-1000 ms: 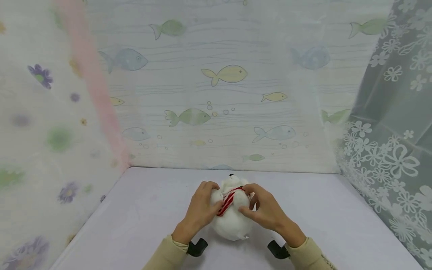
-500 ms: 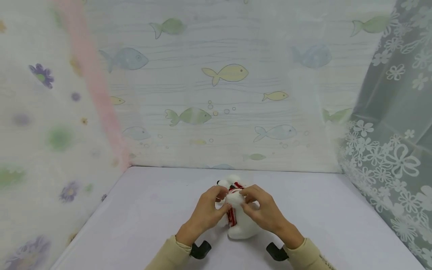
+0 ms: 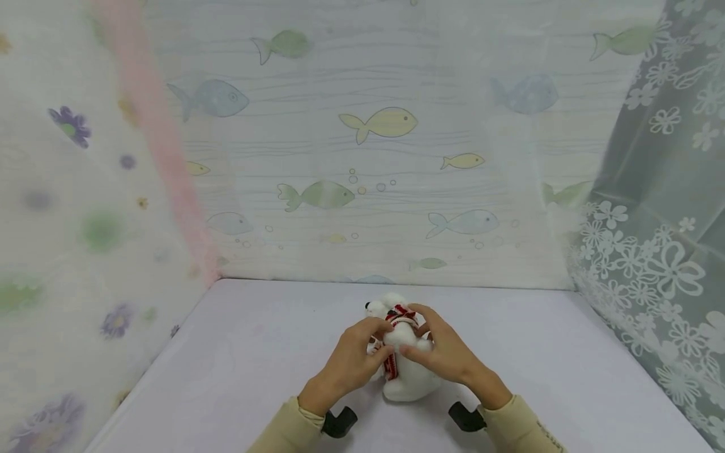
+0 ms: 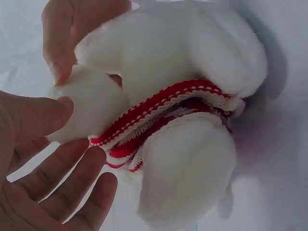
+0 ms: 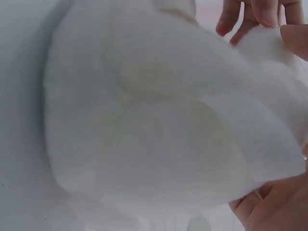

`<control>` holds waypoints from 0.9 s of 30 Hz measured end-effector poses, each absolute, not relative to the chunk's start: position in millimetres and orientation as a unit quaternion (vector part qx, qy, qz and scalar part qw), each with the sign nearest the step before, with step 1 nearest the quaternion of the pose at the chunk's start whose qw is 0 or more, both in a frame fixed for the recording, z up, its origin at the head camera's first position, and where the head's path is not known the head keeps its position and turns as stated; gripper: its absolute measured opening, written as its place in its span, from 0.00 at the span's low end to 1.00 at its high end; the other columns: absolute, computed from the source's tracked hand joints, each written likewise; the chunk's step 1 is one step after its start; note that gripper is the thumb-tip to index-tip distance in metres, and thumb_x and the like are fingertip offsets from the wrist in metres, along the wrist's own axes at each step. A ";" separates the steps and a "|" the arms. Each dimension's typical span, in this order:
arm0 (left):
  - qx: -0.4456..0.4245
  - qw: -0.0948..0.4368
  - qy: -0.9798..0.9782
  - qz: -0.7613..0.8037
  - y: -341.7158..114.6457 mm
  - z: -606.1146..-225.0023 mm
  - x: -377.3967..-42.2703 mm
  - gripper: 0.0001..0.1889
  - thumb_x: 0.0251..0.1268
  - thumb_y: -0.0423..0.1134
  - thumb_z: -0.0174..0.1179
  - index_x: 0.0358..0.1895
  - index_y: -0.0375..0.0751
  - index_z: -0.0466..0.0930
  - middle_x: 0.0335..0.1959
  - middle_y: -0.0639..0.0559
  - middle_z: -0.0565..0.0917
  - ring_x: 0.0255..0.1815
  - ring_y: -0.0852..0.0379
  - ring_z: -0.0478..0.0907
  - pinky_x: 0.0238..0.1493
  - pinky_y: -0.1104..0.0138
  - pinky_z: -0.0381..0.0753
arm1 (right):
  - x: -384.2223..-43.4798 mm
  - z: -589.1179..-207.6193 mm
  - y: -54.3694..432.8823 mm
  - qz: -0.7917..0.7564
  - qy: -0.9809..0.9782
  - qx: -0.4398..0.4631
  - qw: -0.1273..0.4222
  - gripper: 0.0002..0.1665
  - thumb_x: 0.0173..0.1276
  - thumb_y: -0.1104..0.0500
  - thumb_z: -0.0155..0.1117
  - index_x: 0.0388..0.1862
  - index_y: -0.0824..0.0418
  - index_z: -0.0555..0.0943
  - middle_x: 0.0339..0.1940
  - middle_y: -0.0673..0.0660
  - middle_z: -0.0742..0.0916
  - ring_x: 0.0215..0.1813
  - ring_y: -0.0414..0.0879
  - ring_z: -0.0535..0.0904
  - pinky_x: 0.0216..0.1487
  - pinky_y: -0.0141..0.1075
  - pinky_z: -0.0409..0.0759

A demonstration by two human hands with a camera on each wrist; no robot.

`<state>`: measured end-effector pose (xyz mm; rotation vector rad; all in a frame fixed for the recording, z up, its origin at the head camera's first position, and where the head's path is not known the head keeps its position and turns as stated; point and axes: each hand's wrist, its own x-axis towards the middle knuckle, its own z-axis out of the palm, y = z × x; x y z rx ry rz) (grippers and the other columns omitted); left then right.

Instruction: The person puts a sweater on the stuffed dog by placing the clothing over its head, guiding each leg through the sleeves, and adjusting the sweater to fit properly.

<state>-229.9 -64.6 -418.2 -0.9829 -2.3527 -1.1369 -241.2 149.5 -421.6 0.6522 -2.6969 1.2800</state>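
A white plush bear (image 3: 410, 380) with a black nose sits on the white tabletop, its head toward the far left. Round its neck runs a red-and-white knitted scarf (image 4: 163, 106), one end hanging down its side. My left hand (image 3: 351, 352) pinches a rounded white limb of the bear between thumb and fingers; in the left wrist view its other fingers lie at the scarf's edge. From the other side my right hand (image 3: 450, 349) holds the bear's upper body, thumb on the same limb and fingers behind by the scarf. The bear's body (image 5: 144, 110) fills most of the right wrist view.
Black wrist mounts (image 3: 340, 421) show below both sleeves. A fish-patterned curtain (image 3: 374, 163) hangs behind the white tabletop (image 3: 255, 358). Floral sheets flank it, a white one (image 3: 85, 264) at left and a grey one (image 3: 651, 251) at right.
The bear has turned, its nose swinging from the middle toward the left and its body shifting right. Over the last half second my right fingers have spread wider around its upper body.
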 end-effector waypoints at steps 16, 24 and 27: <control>-0.345 0.139 -0.835 -0.404 -63.0 -415.5 -229.4 0.11 0.60 0.29 0.63 0.45 0.40 0.77 0.42 0.51 0.82 0.42 0.60 0.79 0.41 0.65 0.81 | -248.7 -418.3 158.9 0.423 -0.883 0.202 -0.007 0.44 0.60 0.38 0.66 0.71 0.46 0.61 0.65 0.52 0.74 0.36 0.45 0.75 0.34 0.39 0.76; -0.356 0.148 -0.831 -0.401 -61.7 -417.9 -227.9 0.11 0.58 0.27 0.64 0.43 0.40 0.77 0.40 0.52 0.82 0.40 0.61 0.79 0.40 0.66 0.80 | -248.7 -420.4 160.1 0.436 -0.872 0.222 -0.016 0.31 0.60 0.42 0.68 0.57 0.55 0.73 0.42 0.53 0.81 0.35 0.45 0.76 0.34 0.36 0.75; -0.359 0.145 -0.831 -0.400 -61.8 -418.4 -227.3 0.11 0.58 0.26 0.64 0.43 0.40 0.77 0.39 0.52 0.81 0.36 0.63 0.77 0.38 0.67 0.80 | -247.9 -420.1 159.4 0.434 -0.871 0.230 -0.013 0.21 0.59 0.42 0.68 0.43 0.53 0.76 0.29 0.49 0.79 0.31 0.42 0.74 0.31 0.33 0.73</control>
